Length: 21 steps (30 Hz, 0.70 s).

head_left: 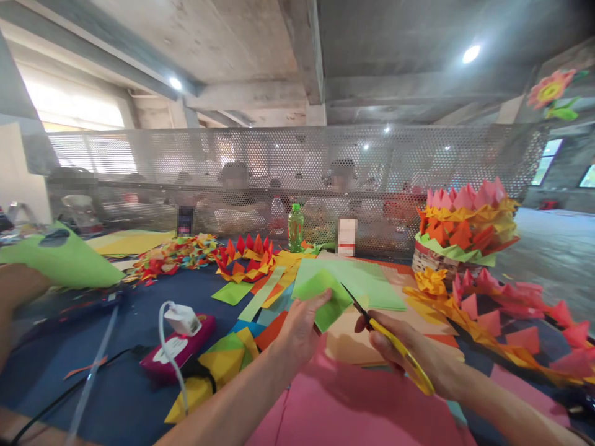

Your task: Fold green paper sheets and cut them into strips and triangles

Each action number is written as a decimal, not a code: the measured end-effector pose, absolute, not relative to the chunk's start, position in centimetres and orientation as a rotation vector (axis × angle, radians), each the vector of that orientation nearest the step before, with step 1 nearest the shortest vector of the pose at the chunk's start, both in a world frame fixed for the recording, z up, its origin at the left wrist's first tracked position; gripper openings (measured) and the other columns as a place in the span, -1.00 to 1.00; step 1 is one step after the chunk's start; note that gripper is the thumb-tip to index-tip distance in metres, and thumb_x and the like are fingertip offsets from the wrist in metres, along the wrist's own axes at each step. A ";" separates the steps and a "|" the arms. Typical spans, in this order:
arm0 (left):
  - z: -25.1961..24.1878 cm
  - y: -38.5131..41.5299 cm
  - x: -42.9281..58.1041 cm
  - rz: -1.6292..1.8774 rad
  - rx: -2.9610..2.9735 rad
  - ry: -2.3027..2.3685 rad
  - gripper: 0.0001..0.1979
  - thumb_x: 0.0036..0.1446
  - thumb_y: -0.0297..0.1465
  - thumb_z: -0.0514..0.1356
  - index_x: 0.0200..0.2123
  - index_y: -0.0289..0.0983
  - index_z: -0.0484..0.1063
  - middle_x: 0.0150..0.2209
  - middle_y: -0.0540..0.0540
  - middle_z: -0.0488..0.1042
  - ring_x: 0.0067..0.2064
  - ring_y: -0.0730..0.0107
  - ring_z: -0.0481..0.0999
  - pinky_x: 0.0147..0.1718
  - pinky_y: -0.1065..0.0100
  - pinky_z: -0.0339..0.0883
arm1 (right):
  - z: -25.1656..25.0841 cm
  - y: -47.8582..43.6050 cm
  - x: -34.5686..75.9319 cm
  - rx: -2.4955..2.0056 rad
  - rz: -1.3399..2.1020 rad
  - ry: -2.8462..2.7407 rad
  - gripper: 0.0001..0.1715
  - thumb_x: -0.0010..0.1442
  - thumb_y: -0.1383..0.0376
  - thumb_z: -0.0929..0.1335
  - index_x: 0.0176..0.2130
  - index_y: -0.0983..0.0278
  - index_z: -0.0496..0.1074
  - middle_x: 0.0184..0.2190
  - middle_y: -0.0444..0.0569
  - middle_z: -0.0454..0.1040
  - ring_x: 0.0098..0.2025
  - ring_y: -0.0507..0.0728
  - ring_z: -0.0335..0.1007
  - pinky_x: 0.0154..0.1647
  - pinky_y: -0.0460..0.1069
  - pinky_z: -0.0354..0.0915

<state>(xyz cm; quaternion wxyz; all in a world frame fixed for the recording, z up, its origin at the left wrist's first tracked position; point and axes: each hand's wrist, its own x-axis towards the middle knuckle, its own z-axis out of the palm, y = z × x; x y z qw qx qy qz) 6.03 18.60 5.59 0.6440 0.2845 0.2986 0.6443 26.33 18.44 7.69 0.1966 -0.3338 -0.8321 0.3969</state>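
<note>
While your left hand (pixel 300 331) pinches the green sheet (pixel 320 296) and your right hand (pixel 418 356) grips the yellow scissors (pixel 388 339) at its edge, hold it taut, fingers clear.

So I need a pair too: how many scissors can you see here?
1: yellow-handled scissors in the right hand, blades at the green paper that the left hand holds. More may lie hidden under the paper piles on the table.

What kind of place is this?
Likely a paper-craft workshop: stacked folded paper flowers, coloured sheets strewn over the table, and the right hand cutting green paper with yellow scissors.
</note>
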 end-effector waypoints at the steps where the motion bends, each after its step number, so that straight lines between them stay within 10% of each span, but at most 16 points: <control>1: 5.6 18.6 6.1 1.469 0.648 0.674 -0.58 -0.14 -0.37 0.41 -0.15 -0.37 0.53 -0.12 -0.26 0.58 -0.09 -0.01 0.56 -0.06 0.13 0.40 | 7.6 18.4 26.3 -0.934 1.101 -2.329 -0.58 0.33 -0.06 0.14 -0.20 0.23 0.23 -0.57 -0.26 0.12 -0.55 -0.03 0.07 -0.56 -0.11 0.07; 21: 5.8 18.7 6.2 1.515 0.591 0.713 -0.63 -0.18 -0.42 0.43 -0.22 -0.37 0.55 -0.17 -0.26 0.60 -0.20 0.07 0.59 -0.13 0.14 0.42 | 7.4 18.4 26.1 -0.971 1.118 -2.309 -0.57 0.32 -0.07 0.14 -0.28 0.23 0.20 -0.57 -0.27 0.08 -0.58 -0.06 0.04 -0.59 -0.14 0.07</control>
